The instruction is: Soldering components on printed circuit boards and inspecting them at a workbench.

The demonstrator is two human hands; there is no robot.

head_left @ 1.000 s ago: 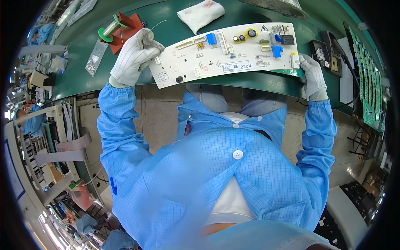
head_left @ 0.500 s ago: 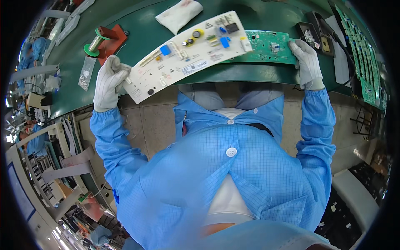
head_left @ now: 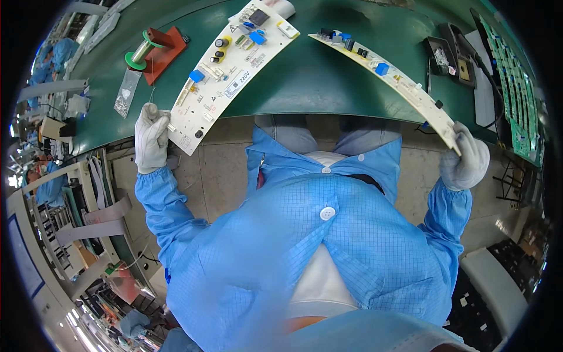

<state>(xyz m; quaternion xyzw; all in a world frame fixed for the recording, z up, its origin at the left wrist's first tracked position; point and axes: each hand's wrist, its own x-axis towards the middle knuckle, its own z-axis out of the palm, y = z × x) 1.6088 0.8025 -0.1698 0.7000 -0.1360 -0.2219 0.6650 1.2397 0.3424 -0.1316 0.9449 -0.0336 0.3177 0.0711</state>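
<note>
Head view: both gloved hands up w/ a board each. Left hand clamped on the lower end of a long white circuit board, which slants up and away to the right over the green worktop. Right hand gripping the near end of a second pale board, tilted edge-on, running up-left from the glove. Boards well apart. Beyond the left hand, a green solder spool on a red-brown stand. Past the right hand, black trays.
</note>
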